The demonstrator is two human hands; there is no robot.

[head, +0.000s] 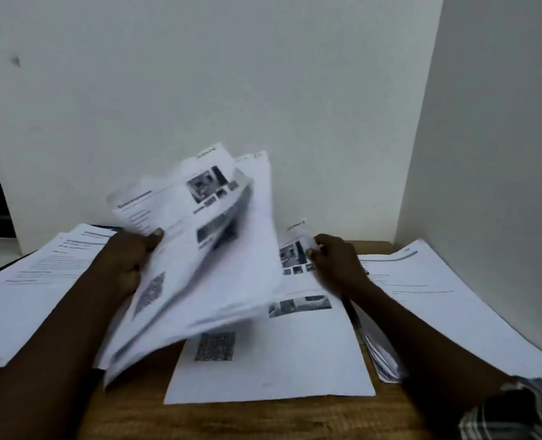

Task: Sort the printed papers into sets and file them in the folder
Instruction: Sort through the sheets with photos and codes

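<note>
Wooden desk (263, 420) against white wall (263, 74), left hand (130, 258) grips lifted, fanned sheaf (206, 249) of printed papers, right hand (336, 258) pinches top corner of printed sheet (279, 360) lying partly under the sheaf, left pile (31, 296) and right pile (437, 287) flanking.

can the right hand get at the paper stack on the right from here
Probably yes: the right stack lies just beside the right hand, nothing between, though it pinches the middle sheet.
</note>
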